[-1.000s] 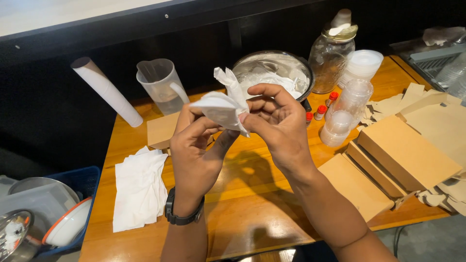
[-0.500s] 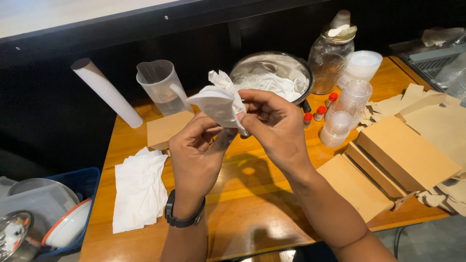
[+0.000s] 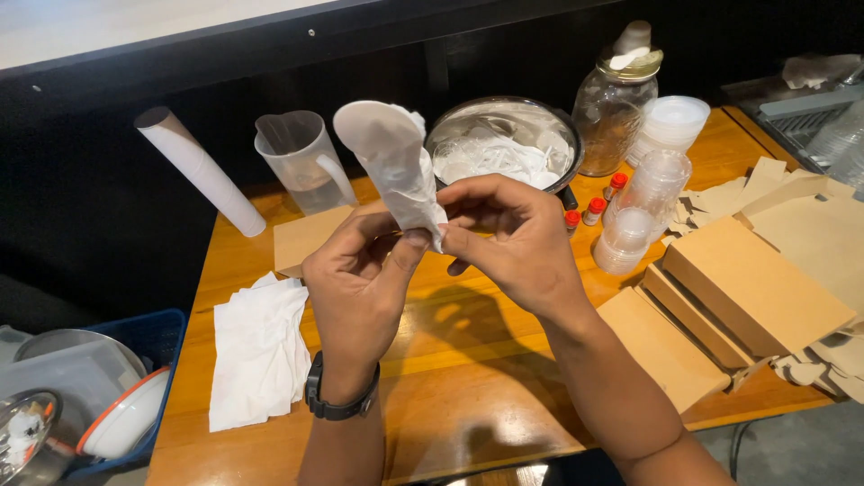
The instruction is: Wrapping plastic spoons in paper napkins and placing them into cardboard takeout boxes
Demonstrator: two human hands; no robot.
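Steel bowl (image 3: 504, 144), glass jar (image 3: 616, 112), plastic jug (image 3: 301, 162), cardboard boxes (image 3: 751, 283), napkins (image 3: 261, 346)

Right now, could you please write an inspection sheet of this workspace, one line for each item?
Surface: wooden table, orange-brown, mostly covered.
Job's things: white paper wrapped into a cone, held up over the table.
Clutter: napkins, jug, paper roll, metal bowl, glass jar, plastic cups, brown boxes.
Grippers: left hand and right hand both pinch the cone's lower end.
Cables: nothing seen.
Surroundings: dark wall behind; blue bin with dishes at left.
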